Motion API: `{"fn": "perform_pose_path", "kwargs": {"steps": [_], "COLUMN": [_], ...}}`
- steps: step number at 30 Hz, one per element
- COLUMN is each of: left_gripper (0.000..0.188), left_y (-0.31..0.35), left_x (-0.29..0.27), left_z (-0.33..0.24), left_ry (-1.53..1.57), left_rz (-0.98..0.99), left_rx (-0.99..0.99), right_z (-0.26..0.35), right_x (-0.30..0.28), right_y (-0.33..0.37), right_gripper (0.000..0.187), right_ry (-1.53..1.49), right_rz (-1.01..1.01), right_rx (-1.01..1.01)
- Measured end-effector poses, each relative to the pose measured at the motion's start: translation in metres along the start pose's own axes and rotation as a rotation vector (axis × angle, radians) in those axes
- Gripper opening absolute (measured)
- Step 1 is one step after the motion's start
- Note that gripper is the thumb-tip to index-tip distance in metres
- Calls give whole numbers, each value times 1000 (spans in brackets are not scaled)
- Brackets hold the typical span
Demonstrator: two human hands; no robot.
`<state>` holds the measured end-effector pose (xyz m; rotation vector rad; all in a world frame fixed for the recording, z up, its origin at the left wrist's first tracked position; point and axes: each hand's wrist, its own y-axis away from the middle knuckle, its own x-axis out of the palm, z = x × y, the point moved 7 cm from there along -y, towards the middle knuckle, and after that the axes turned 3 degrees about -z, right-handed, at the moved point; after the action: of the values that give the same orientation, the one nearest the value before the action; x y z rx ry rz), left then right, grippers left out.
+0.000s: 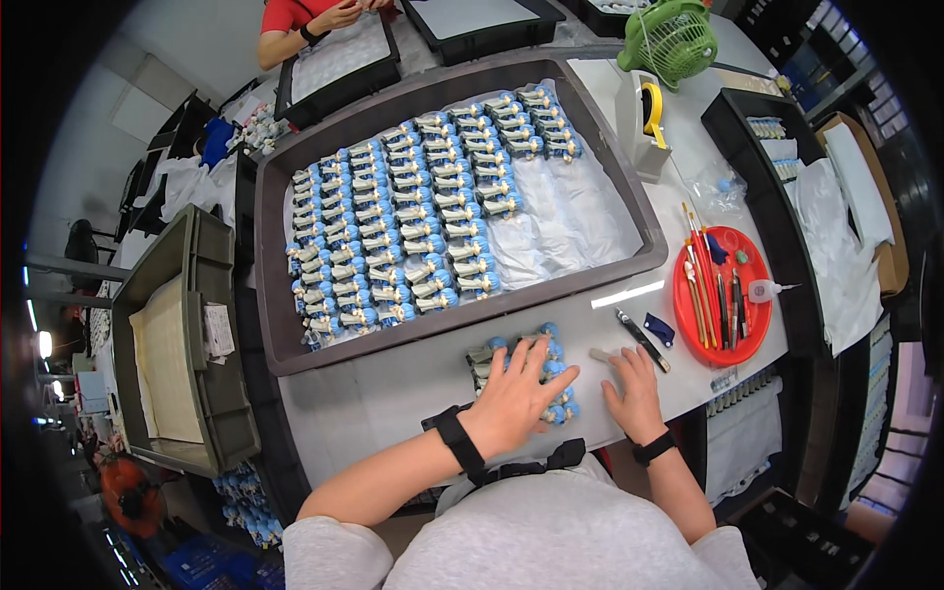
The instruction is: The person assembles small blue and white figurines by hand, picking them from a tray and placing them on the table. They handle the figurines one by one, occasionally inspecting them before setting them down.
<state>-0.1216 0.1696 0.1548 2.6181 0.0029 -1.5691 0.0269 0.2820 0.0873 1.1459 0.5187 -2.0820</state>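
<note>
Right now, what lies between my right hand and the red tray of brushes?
The head view shows a slim cutter-like tool and a navy piece lying on the white tabletop.

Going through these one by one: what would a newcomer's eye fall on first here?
Probably the big tray in the middle, with its rows of small blue-topped figures. Next, the bright red dish of brushes at the right, and the green fan beyond. Nearest, the left hand spreads over more such figures.

Production workshop
Rows of blue-topped figurines point(413, 196) line a tray point(472, 317); paintbrushes point(699, 310) lie right; a co-worker point(283, 45) is far left.
</note>
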Motion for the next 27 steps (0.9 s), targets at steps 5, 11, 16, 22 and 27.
{"fn": "perform_pose_path", "kwargs": {"steps": [5, 11, 16, 22, 27], "left_gripper": [64, 74, 83, 82, 73], "left_y": [-60, -153, -190, -201, -203], "left_x": [-94, -95, -61, -51, -50], "left_z": [33, 155, 200, 207, 201], "left_ry": [74, -240, -363, -350, -396], "left_rz": [-200, -125, -29, -17, -64], "left_rx": [97, -172, -225, -301, -399], "right_z": [-4, 0, -27, -45, -36], "right_x": [-11, -23, -28, -34, -37], "right_y": [-5, -6, 10, 17, 14], "right_gripper": [37, 35, 35, 35, 33], "right_ry": [-54, -97, -85, -55, -61], "right_rz": [-23, -59, -94, -96, -110], "right_rx": [18, 14, 105, 156, 120]}}
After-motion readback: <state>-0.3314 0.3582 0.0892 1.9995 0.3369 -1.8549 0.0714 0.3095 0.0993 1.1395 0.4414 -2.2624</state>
